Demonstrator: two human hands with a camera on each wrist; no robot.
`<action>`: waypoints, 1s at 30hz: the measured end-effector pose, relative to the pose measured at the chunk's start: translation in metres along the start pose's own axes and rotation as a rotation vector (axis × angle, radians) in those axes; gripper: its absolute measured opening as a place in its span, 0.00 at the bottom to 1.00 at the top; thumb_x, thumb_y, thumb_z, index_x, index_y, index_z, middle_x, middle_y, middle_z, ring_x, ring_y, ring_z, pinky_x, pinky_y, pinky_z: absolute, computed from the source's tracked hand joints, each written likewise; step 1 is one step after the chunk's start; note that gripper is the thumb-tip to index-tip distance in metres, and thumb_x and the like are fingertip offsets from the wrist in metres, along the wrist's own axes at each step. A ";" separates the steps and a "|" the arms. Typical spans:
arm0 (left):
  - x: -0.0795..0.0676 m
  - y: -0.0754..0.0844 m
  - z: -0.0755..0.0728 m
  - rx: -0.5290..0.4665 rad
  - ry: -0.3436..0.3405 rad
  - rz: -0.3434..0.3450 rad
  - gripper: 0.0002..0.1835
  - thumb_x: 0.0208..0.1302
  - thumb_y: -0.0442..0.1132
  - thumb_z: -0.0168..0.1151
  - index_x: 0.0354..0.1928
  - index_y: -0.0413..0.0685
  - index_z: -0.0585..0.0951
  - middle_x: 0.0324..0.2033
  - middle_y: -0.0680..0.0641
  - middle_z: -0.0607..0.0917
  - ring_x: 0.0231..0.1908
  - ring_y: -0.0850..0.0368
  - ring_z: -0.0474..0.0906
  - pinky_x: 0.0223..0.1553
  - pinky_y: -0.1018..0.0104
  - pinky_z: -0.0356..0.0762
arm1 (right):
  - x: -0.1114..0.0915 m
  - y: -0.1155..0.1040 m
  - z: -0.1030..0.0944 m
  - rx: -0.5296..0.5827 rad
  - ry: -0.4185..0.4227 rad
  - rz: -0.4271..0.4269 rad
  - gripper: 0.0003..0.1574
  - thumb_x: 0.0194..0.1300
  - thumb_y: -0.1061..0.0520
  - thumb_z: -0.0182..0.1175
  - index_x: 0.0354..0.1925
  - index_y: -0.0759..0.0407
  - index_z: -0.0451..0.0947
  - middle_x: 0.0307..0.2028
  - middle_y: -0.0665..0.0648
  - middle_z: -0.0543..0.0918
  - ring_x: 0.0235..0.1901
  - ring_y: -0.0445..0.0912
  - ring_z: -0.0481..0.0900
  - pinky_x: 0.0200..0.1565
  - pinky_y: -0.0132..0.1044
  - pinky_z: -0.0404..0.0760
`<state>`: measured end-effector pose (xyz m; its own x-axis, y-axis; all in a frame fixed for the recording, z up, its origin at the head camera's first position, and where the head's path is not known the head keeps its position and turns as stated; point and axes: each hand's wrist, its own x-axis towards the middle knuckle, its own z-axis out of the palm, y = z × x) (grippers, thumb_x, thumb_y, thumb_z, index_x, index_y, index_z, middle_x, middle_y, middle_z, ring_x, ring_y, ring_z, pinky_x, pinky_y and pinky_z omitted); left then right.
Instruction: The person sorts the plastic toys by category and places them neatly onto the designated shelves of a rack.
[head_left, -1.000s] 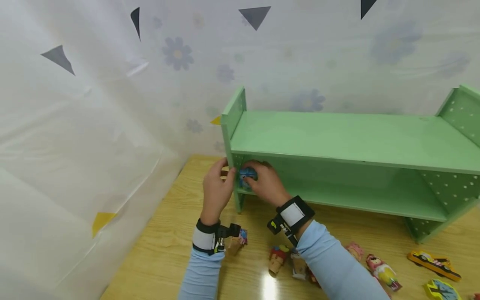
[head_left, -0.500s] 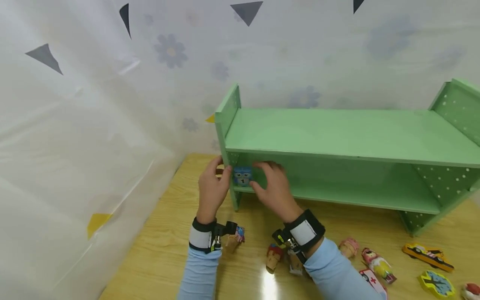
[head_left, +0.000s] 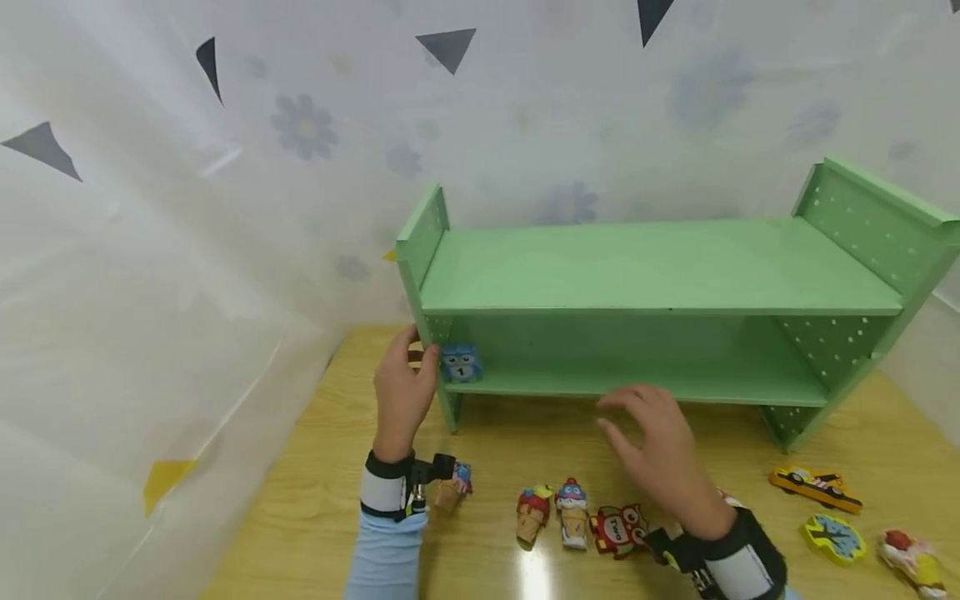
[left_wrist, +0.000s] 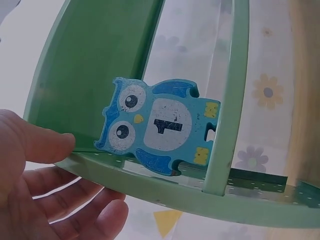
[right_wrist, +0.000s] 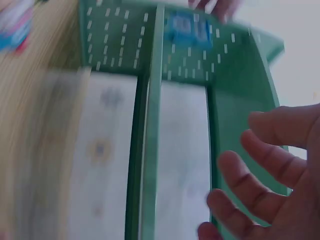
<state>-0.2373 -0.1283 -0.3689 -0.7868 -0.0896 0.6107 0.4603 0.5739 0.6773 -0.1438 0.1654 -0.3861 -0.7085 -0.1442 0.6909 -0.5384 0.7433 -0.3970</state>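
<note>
A blue owl toy [head_left: 460, 363] marked with a 1 stands upright at the left end of the lower board of a green shelf [head_left: 652, 267]. In the left wrist view the owl [left_wrist: 155, 102] appears sideways, its feet at the lower board. My left hand [head_left: 402, 387] grips the shelf's left side panel, thumb at the front edge and fingers along the outside. My right hand [head_left: 663, 454] hovers in front of the shelf, right of the owl, fingers loosely bent and holding nothing. In the blurred right wrist view, the right hand [right_wrist: 270, 175] is apart from the shelf.
Ice cream cone toys [head_left: 573, 512] and a red owl toy [head_left: 618, 531] marked TWO lie on the wooden table [head_left: 322, 500] before the shelf. At right lie an orange vehicle toy [head_left: 816, 488] and a yellow-edged tree toy [head_left: 833, 538]. A patterned sheet [head_left: 517, 142] hangs behind.
My right hand has let go of the blue owl and moved right and toward me, out of the shelf. The left hand stays on the side panel. The head view has shifted right.
</note>
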 end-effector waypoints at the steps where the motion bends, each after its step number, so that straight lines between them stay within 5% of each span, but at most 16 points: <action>1: 0.000 0.000 -0.001 0.007 0.000 0.004 0.17 0.67 0.39 0.57 0.57 0.44 0.77 0.48 0.41 0.83 0.38 0.48 0.83 0.31 0.53 0.84 | -0.007 0.005 -0.009 -0.023 -0.003 0.030 0.15 0.49 0.67 0.69 0.38 0.62 0.81 0.38 0.60 0.84 0.44 0.55 0.75 0.47 0.55 0.73; 8: 0.002 -0.002 -0.003 0.021 -0.003 0.004 0.17 0.67 0.38 0.57 0.57 0.43 0.77 0.49 0.41 0.82 0.38 0.47 0.82 0.32 0.52 0.84 | -0.064 0.047 -0.062 -0.132 -0.187 0.266 0.13 0.57 0.63 0.65 0.43 0.60 0.81 0.40 0.65 0.83 0.42 0.62 0.76 0.40 0.59 0.72; 15: 0.001 0.001 0.001 0.012 -0.007 0.015 0.17 0.67 0.39 0.57 0.57 0.43 0.77 0.49 0.40 0.82 0.37 0.47 0.82 0.31 0.52 0.84 | -0.110 0.068 -0.084 -0.179 -0.466 0.478 0.14 0.62 0.56 0.62 0.46 0.60 0.80 0.43 0.62 0.84 0.39 0.58 0.80 0.37 0.54 0.79; 30: 0.002 -0.001 0.001 -0.006 -0.007 0.004 0.18 0.67 0.39 0.56 0.58 0.44 0.76 0.49 0.41 0.82 0.37 0.47 0.83 0.32 0.51 0.84 | -0.127 0.083 -0.082 -0.228 -0.520 0.586 0.20 0.64 0.55 0.58 0.51 0.64 0.76 0.42 0.67 0.79 0.31 0.50 0.77 0.27 0.45 0.77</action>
<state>-0.2394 -0.1277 -0.3691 -0.7879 -0.0813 0.6104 0.4660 0.5694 0.6773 -0.0611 0.2995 -0.4572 -0.9976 0.0663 0.0179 0.0519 0.8989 -0.4351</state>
